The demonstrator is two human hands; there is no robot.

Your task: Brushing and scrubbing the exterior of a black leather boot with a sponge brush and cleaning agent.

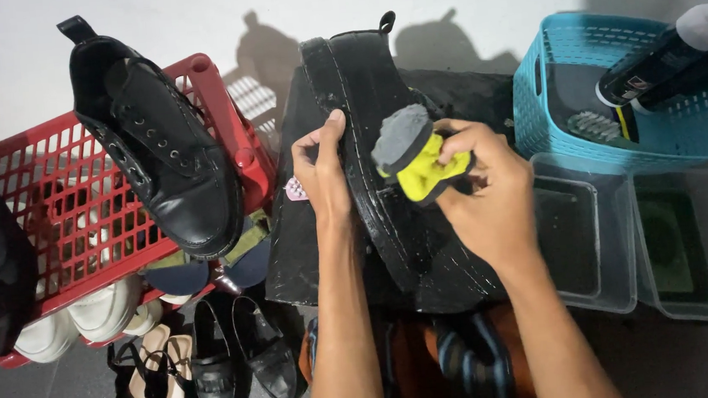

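A black boot (381, 121) lies on its side on a dark cloth (299, 245), sole edge turned up toward me. My left hand (322, 172) grips the sole rim from the left. My right hand (484, 193) holds a yellow sponge applicator with a grey pad (411, 156) against the boot's right side. The boot's surface looks wet and streaked.
A second black boot (160, 147) rests on a red plastic basket (52, 214) at left. White shoes (77, 322), sandals and black loafers (240, 359) lie below it. At right stand a teal basket (562, 65) with bottles and brush, plus two clear tubs (593, 239).
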